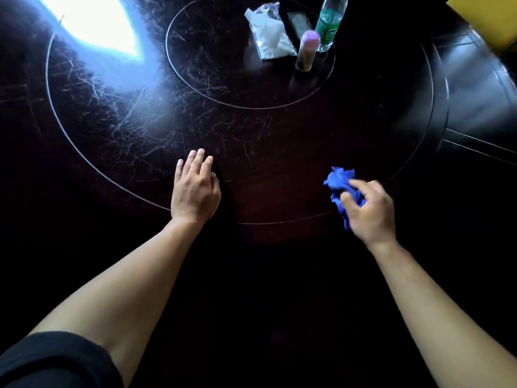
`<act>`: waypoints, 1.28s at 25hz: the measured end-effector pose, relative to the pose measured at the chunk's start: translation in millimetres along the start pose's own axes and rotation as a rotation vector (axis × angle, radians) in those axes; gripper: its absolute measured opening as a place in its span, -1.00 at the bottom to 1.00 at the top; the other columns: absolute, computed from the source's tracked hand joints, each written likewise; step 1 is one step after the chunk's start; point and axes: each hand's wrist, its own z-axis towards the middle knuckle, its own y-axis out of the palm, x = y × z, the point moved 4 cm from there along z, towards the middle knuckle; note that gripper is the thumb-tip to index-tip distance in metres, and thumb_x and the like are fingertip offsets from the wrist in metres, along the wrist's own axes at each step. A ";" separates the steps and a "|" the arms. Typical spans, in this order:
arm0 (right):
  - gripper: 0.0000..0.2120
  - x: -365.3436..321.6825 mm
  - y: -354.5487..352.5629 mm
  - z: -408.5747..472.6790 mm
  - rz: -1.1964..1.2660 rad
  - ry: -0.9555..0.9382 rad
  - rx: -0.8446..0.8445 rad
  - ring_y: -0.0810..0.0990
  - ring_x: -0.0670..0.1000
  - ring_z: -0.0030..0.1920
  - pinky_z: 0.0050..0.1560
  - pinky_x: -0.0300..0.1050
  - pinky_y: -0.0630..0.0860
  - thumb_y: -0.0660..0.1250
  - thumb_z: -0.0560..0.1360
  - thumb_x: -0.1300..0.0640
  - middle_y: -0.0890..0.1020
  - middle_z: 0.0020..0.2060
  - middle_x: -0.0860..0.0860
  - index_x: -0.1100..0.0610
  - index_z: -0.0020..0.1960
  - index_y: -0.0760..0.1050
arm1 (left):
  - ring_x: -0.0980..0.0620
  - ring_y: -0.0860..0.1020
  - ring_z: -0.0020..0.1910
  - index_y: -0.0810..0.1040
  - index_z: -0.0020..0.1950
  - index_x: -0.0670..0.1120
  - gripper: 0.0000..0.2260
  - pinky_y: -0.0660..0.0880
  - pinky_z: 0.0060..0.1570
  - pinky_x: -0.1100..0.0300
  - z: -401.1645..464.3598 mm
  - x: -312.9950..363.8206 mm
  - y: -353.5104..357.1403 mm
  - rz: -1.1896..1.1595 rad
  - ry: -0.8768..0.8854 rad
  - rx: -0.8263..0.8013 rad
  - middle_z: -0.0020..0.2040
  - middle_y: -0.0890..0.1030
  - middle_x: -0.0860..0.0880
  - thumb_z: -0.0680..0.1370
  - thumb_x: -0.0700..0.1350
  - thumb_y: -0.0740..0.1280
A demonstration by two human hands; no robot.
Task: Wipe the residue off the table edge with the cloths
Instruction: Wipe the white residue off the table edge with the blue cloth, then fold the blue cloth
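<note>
A dark, glossy round table [265, 152] with fine scratches and inlaid rings fills the view. My right hand [369, 208] grips a crumpled blue cloth [340, 183] just above the table's near right part, its fingers curled round the cloth. Over the near middle, my left hand [194, 186] lies flat with straight fingers, palm down on the dark surface and holding nothing. The table's near edge is lost in shadow below my forearms.
On the inner ring at the back stand a green-labelled plastic bottle [330, 23], a small pink-capped tube [306, 50] and a clear bag of white tissues [268, 32]. Bright window glare [95, 23] covers the far left. A dark chair [481, 88] stands at right.
</note>
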 end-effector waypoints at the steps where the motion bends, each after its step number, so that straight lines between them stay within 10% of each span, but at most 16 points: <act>1: -0.75 -0.1 9.3 -14.5 -0.046 -0.030 -0.042 0.59 0.10 -0.16 -0.07 -0.06 0.53 0.42 0.46 0.16 0.57 -0.13 0.09 0.14 0.13 0.63 | -0.09 0.21 0.58 0.41 0.46 -0.16 -0.57 0.05 0.57 -0.09 -0.4 -0.1 0.8 -0.003 -0.001 -0.002 0.55 0.33 -0.16 0.61 -0.08 0.08; 8: -0.71 -68.7 57.3 -165.7 0.220 -0.298 -0.567 0.54 -0.10 -0.19 -0.07 -0.20 0.52 0.39 0.45 0.08 0.52 -0.13 -0.04 0.03 0.17 0.62 | -0.12 0.12 0.60 0.34 0.48 -0.16 -0.52 -0.04 0.58 -0.12 3.0 -3.2 -1.4 0.026 0.022 -0.097 0.57 0.25 -0.17 0.63 0.07 0.16; 15: -0.71 -77.2 33.2 -116.0 0.345 -0.073 -0.056 0.49 -0.20 -0.25 -0.17 -0.40 0.41 0.36 0.48 0.04 0.50 -0.16 -0.01 0.14 0.13 0.62 | -0.01 0.10 0.61 0.43 0.46 -0.19 -0.63 -0.07 0.59 0.04 17.1 -21.9 -19.1 -0.323 -0.038 -0.244 0.59 0.25 -0.11 0.67 -0.13 0.16; 21: -0.70 -98.6 83.8 -140.0 0.187 -0.085 -0.276 0.55 -0.03 -0.17 -0.06 -0.13 0.53 0.43 0.45 0.07 0.49 -0.10 -0.04 0.03 0.17 0.61 | -0.15 0.13 0.60 0.37 0.49 -0.24 -0.57 0.04 0.58 -0.07 -56.9 -12.2 -32.5 -0.174 0.066 -0.201 0.58 0.25 -0.20 0.61 -0.20 0.25; 28: -0.72 -84.8 56.5 -211.5 0.329 -0.094 -0.393 0.51 -0.16 -0.22 -0.11 -0.28 0.49 0.42 0.41 0.06 0.48 -0.15 -0.12 -0.01 0.11 0.61 | 0.02 0.60 0.02 0.61 0.07 -0.12 -0.84 0.50 0.10 0.13 -212.7 32.1 -68.4 -0.499 -0.270 0.018 0.00 0.65 -0.04 0.59 -0.13 0.26; 32: -0.67 -60.6 9.7 -247.8 0.304 -0.169 -0.363 0.54 -0.08 -0.13 -0.04 -0.23 0.51 0.44 0.39 0.09 0.50 -0.10 -0.07 0.05 0.15 0.58 | 0.08 0.66 -0.20 0.66 -0.04 -0.08 -0.70 0.56 -0.17 0.14 -296.9 86.5 -43.6 -1.165 -0.882 -0.348 -0.17 0.70 -0.03 0.62 0.10 0.26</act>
